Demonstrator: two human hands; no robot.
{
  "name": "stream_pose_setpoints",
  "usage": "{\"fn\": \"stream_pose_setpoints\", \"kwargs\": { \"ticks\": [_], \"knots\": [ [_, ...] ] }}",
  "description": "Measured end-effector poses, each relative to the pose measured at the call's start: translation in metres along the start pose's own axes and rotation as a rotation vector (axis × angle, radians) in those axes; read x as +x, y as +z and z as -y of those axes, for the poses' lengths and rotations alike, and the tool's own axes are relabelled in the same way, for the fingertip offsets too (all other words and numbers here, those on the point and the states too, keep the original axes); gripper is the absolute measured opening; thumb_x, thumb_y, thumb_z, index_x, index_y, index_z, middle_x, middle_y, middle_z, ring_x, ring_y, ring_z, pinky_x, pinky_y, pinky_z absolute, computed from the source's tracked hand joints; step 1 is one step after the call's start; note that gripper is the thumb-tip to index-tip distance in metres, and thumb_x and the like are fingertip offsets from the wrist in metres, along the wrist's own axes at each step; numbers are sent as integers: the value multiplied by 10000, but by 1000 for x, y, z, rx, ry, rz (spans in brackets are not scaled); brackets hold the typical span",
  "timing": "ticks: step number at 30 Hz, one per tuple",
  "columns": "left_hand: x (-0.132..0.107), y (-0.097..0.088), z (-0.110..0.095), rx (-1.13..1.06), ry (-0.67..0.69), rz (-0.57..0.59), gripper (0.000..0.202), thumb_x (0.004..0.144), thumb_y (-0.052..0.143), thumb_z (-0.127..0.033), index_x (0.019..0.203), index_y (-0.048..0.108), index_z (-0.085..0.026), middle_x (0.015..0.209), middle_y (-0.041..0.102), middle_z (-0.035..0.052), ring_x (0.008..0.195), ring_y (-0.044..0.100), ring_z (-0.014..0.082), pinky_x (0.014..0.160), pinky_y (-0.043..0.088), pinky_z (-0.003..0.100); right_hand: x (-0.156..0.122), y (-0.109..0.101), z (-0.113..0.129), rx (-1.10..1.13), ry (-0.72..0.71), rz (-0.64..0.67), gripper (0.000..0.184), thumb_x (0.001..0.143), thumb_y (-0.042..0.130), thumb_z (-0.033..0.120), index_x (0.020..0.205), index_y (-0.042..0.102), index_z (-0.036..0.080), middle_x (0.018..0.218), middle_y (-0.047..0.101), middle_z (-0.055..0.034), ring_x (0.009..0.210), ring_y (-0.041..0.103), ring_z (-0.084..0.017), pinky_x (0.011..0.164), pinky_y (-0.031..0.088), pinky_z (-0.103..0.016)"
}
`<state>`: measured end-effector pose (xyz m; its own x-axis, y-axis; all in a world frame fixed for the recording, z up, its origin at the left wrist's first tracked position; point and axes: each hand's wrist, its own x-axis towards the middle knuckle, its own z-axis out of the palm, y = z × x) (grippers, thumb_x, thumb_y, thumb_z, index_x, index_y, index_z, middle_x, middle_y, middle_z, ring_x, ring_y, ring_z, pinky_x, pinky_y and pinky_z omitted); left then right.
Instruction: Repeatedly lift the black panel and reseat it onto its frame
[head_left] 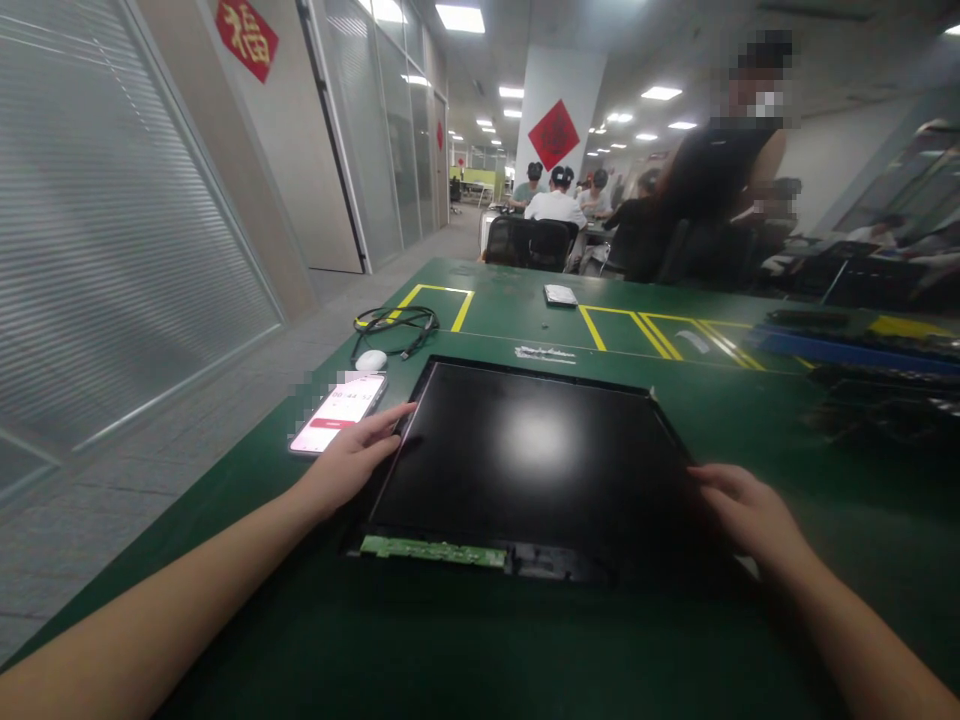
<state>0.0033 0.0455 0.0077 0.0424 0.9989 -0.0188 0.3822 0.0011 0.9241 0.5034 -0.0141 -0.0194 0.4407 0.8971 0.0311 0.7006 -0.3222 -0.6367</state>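
Observation:
A black LCD screen panel (pixel 480 450) lies face up in front of me on the green table, a narrow green circuit board (pixel 433 551) along its near edge. The fingers of my left hand (pixel 354 458) press together at its left edge. At the opposite side, my right hand (pixel 742 505) grips the right edge with its thumb and fingers close together. Both hands hold the panel between them; the fingertips under its edges are hidden. Just left of my left hand is a phone (pixel 341 412) showing a timer.
Beyond the phone are a white rounded object (pixel 370 361) and a coiled black cable (pixel 397 325). A small silver box-like drive (pixel 560 295) sits farther back, among yellow tape outlines (pixel 615 312). Blurred dark parts and a blue tray (pixel 795 343) lie at right. People sit and stand behind the table.

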Motion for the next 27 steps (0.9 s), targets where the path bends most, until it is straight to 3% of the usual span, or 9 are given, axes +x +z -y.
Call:
{"fn": "stream_pose_setpoints", "kwargs": {
  "ticks": [2,4,7,10,16,27],
  "knots": [
    [-3,4,-6,-188,-116,-18,515,846,657,-248,1361,659,-269,1390,684,81,1126,717,291,883,598,382,-1,1,0,12,16,20,424,691,554,412,993,755,192,882,702,-100,782,662,-272,668,507,-391],
    [-5,7,-12,-351,-217,-27,515,846,672,-204,1357,652,-265,1371,698,80,962,771,245,733,627,313,-3,1,-1,21,24,31,438,708,552,420,1026,748,192,852,696,-89,734,656,-258,636,503,-381],
    [-8,10,-18,-481,-313,-63,460,825,670,-88,1257,691,-245,1358,705,76,813,785,194,626,628,268,-4,0,0,19,19,35,427,717,558,417,1026,749,193,860,700,-90,729,656,-258,630,504,-382],
    [-9,11,-21,-532,-335,-77,441,788,669,-19,1175,694,-228,1260,750,82,722,784,200,559,630,283,-3,0,1,10,5,32,395,719,552,397,991,759,200,883,709,-94,770,664,-266,668,515,-392],
    [-9,13,-23,-557,-349,-112,381,821,621,-14,1147,649,-209,849,791,49,582,754,199,472,601,266,1,3,-5,-10,-62,-18,335,712,548,362,923,770,229,967,715,-80,844,663,-255,779,518,-396],
    [-10,19,-23,-533,-407,-148,328,838,590,-3,1089,639,-209,762,772,41,536,735,198,436,576,255,2,4,-6,-17,-45,-21,352,704,544,380,933,765,231,921,711,-73,838,664,-263,756,521,-397]
  ]
}}
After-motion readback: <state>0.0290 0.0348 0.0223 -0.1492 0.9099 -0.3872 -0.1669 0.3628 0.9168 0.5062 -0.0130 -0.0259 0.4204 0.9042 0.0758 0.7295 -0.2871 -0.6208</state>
